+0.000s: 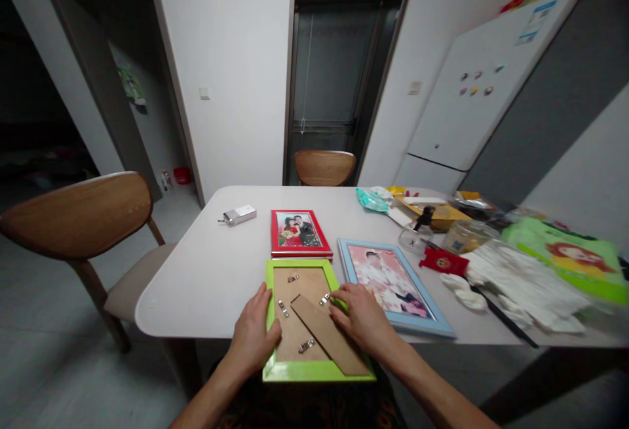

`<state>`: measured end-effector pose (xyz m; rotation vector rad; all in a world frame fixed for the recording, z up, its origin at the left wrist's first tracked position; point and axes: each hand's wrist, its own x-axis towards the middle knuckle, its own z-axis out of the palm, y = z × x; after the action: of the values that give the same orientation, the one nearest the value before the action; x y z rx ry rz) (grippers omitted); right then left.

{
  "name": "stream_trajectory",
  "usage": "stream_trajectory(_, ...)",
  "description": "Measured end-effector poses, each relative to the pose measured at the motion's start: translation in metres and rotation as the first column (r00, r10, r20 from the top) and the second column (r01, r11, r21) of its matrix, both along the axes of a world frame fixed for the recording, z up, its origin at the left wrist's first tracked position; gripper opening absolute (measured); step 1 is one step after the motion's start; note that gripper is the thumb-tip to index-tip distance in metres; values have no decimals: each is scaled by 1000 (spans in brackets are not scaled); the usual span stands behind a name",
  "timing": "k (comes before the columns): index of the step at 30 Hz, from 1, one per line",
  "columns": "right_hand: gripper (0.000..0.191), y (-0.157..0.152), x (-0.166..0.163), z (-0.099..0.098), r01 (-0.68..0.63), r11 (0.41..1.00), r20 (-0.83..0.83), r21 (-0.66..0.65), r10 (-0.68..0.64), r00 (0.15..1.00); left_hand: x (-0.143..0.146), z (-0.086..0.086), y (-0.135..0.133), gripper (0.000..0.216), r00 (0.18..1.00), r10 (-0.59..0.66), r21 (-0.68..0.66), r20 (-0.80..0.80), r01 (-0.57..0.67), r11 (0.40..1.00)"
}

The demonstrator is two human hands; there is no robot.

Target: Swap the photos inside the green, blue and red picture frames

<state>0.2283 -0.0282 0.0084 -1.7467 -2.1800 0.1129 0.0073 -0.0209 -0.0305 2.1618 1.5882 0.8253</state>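
Backing point(313, 279) sits in green frame point(304, 371), face down and overhanging worktop point(206, 272) near edge; left hand point(255, 324) grasps frame's left side, right hand point(361, 314) fingers right-side clip point(324, 299), can't tell if pinching. Red frame point(299, 254) and blue frame point(422, 329) lie picture-up, apparently done; green one looks unfinished, clip fastening unclear.

2 bare forearms point(213, 383) angle inward, left hand point(252, 327) palm-down, right hand point(361, 316) with fingers point(343, 293) bent.
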Motion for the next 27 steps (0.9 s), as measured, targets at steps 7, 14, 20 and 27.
stream_trajectory(7, 26, 3, -5, 4, 32, 999, 76, -17, -31, 997, 0, 3, -1, 53, 1000, 9, -12, -14, -9, 1000)
stream_trajectory(14, 33, -20, -23, 7, -94, 990, -50, -109, 89, 995, 1, 1, -1, 53, 1000, 11, -7, 21, -10, 1000)
stream_trajectory(20, 35, -18, -28, 6, -82, 991, -113, -104, 70, 991, 0, 4, -2, 53, 998, 10, -38, 68, -8, 999)
stream_trajectory(27, 32, -15, -31, 27, -53, 997, -143, -51, 46, 989, 1, 22, 0, 34, 945, 60, -103, 320, -28, 994)
